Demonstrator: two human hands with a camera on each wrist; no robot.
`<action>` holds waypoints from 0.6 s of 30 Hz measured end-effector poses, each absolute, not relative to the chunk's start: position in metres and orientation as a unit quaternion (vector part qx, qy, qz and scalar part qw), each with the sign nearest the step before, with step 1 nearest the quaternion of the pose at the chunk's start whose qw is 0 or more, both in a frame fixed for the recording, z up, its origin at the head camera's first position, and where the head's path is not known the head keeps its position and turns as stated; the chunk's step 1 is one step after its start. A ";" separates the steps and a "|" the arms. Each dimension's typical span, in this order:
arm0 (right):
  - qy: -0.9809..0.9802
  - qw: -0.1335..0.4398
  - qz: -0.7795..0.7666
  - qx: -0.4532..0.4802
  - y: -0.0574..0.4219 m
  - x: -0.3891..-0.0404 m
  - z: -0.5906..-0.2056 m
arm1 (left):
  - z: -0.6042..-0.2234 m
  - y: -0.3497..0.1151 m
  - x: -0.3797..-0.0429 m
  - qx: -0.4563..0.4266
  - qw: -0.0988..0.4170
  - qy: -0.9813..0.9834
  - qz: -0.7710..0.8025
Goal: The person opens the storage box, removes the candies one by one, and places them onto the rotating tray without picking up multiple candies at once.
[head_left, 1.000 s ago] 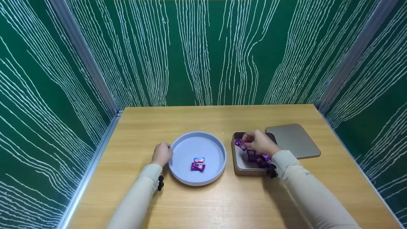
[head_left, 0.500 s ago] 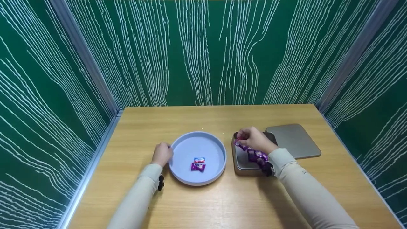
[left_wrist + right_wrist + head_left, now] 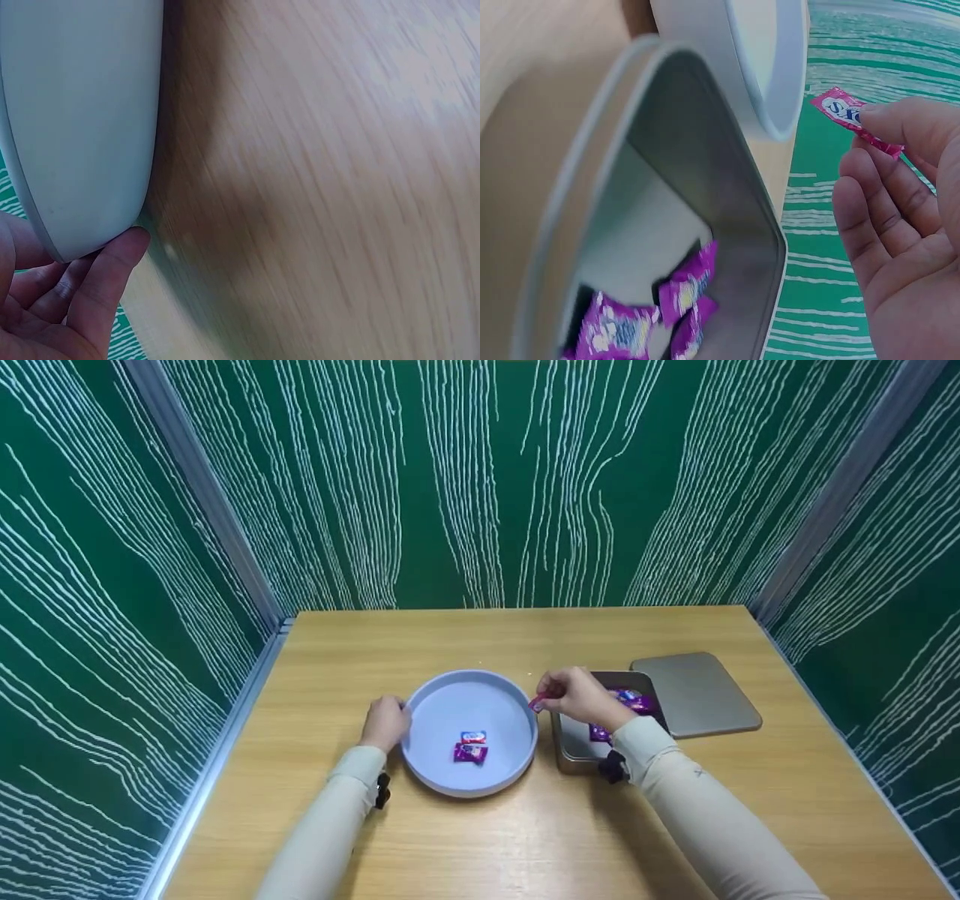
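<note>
In the head view my left hand [image 3: 385, 724] grips the left rim of a round pale-blue tray [image 3: 442, 709]. The left wrist view has the thumb and fingers on the tray's outer wall [image 3: 90, 150]. Inside the tray lie a blue-and-red wrapped candy [image 3: 472, 737] and a purple wrapped candy [image 3: 470, 753], side by side. My right hand [image 3: 576, 695] pinches a pink wrapped candy [image 3: 845, 112] between thumb and fingers, held near the tray's right rim. Beneath that wrist is a square metal tin [image 3: 574, 763], holding several purple candies [image 3: 619, 330]; the forearm hides part of it.
A flat metal lid [image 3: 701, 694] lies on the wooden table [image 3: 480, 847], right of the tin. Green panels [image 3: 517, 510] with white wavy lines enclose the table at the back and sides. A narrow gap separates tray and tin.
My right hand has come out of the tin and moved left toward the tray, carrying the pink candy. The left hand stays at the tray's rim.
</note>
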State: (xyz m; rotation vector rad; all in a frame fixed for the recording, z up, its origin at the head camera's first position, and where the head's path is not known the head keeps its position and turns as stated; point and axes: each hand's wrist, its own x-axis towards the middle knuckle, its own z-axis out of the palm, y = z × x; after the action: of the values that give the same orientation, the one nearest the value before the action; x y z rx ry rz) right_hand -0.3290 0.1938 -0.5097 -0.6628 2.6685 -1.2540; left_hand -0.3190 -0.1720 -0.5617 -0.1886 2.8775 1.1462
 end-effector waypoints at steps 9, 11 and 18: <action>0.873 0.083 -0.417 -0.239 0.174 -0.322 -0.521 | -0.563 -0.172 -0.321 -0.071 0.037 0.920 0.383; 0.872 0.082 -0.414 -0.249 0.170 -0.322 -0.525 | -0.563 -0.172 -0.320 -0.072 0.037 0.921 0.382; 0.869 0.082 -0.400 -0.278 0.156 -0.317 -0.534 | -0.566 -0.175 -0.325 -0.071 0.041 0.920 0.383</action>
State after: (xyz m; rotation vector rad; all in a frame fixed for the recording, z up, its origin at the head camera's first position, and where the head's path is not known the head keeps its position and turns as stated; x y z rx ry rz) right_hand -0.3175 0.1557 -0.5341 -0.8319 2.5982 -1.1947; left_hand -0.3246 -0.1755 -0.5663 -0.2161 2.8164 1.1736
